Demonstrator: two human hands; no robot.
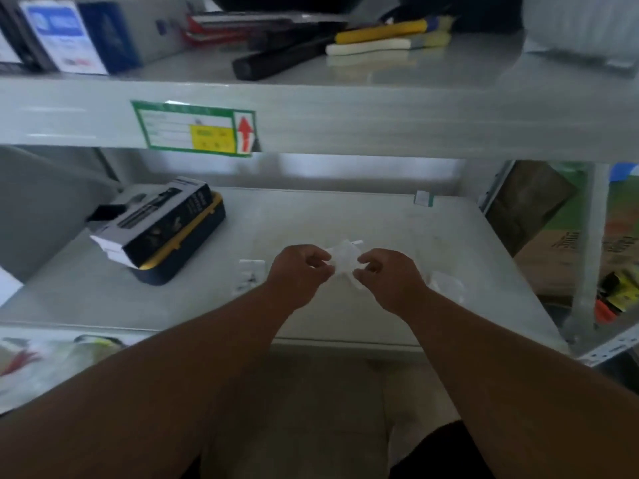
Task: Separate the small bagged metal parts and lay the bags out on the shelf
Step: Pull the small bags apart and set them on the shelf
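Both hands hold a cluster of small clear plastic bags (344,259) just above the grey lower shelf (345,216). My left hand (299,271) pinches its left side and my right hand (389,276) pinches its right side. One separate small bag (249,276) lies flat on the shelf to the left of my left hand. Another clear bag (446,286) lies on the shelf to the right, partly hidden behind my right wrist. The picture is too blurred to make out the metal parts inside.
A dark box rests on a blue-and-yellow case (162,233) at the shelf's left rear. A small label (423,198) sits at the back. The upper shelf beam (380,122) with a green sticker (195,128) hangs overhead. A shelf post (587,254) and cartons stand at right.
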